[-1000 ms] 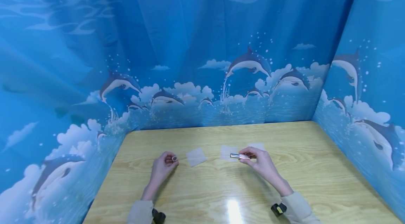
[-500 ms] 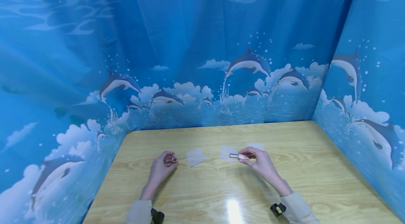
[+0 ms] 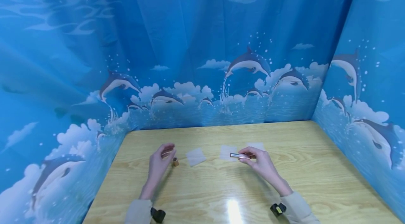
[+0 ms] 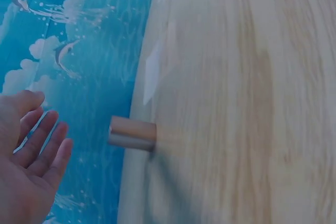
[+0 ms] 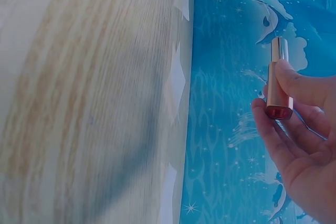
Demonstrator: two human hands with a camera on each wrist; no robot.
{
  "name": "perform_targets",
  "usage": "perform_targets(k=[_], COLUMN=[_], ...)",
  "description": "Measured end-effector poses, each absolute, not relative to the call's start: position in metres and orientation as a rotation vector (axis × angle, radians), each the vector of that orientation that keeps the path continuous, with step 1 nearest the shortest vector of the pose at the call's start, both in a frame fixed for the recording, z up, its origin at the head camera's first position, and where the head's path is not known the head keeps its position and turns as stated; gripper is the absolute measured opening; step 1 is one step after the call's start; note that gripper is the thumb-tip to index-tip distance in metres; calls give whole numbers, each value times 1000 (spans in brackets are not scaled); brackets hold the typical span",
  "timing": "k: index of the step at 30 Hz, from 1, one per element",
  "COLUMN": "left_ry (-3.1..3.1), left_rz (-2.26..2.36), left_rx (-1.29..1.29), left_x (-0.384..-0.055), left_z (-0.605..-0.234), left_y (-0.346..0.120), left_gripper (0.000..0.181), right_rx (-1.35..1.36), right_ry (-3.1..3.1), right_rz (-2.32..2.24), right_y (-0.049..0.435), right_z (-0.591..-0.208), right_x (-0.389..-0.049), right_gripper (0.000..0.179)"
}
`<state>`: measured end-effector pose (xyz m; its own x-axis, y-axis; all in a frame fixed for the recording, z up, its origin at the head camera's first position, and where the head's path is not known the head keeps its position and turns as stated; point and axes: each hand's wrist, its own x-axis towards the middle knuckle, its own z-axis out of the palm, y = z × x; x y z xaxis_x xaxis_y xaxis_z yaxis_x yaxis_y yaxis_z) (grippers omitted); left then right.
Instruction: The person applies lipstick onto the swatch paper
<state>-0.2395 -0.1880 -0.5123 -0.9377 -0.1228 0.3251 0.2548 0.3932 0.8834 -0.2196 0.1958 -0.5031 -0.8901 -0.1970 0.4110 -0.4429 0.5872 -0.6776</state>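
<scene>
Left hand point(image 3: 159, 164) and right hand point(image 3: 261, 160) above a wood-grain table point(image 3: 303, 178). A copper-coloured cap point(image 3: 175, 161) stands upright on the table just right of the left hand's fingertips, apart from them; the fingers are loosely extended and slightly spread. The right hand pinches a lipstick tube point(image 5: 279, 85) between thumb and fingers, raised off the table and roughly level, its narrower metallic end directed toward the left hand.

Three thin white squares lie near the hands. The left square point(image 3: 196, 157) is just right of the cap, between the hands; the middle square point(image 3: 228, 153) is left of the right hand, partly overlapped by the tube in the head view; the right square point(image 3: 255, 145) lies beyond the right hand's fingers, which partly hide it. Black wrist cameras point(image 3: 158, 215) sit at both sleeves point(image 3: 139, 212).

The table's far edge runs beyond both hands, against a dolphin-print curtain point(image 3: 190, 41). The left edge lies near the left hand; the right edge is well apart from the right hand, with a broad wood-grain stretch between. Nearer the body than the hands, a bright reflection point(image 3: 234, 211) marks the surface.
</scene>
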Motion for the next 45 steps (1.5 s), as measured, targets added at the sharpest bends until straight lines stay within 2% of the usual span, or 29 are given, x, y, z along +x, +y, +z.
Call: perform_targets(k=[14,33,45], left_ry=[-2212,-2205,-2316], left_rz=[-1722,-2155,-2141], left_rx=[-187,-355,-419], left_x=[-236,-231,-227], left_z=[-496,-495,-496], left_y=[-148,-88,-61], left_gripper=[29,37,40], right_rx=[522,412,393], right_ry=[-2492,-2349,-2302], right_rz=[1331,1649,1720], right_y=[185,157,141], right_z=[-507,-510,-508], right_x=[-218,-214,-212], right_gripper=[25,25,25])
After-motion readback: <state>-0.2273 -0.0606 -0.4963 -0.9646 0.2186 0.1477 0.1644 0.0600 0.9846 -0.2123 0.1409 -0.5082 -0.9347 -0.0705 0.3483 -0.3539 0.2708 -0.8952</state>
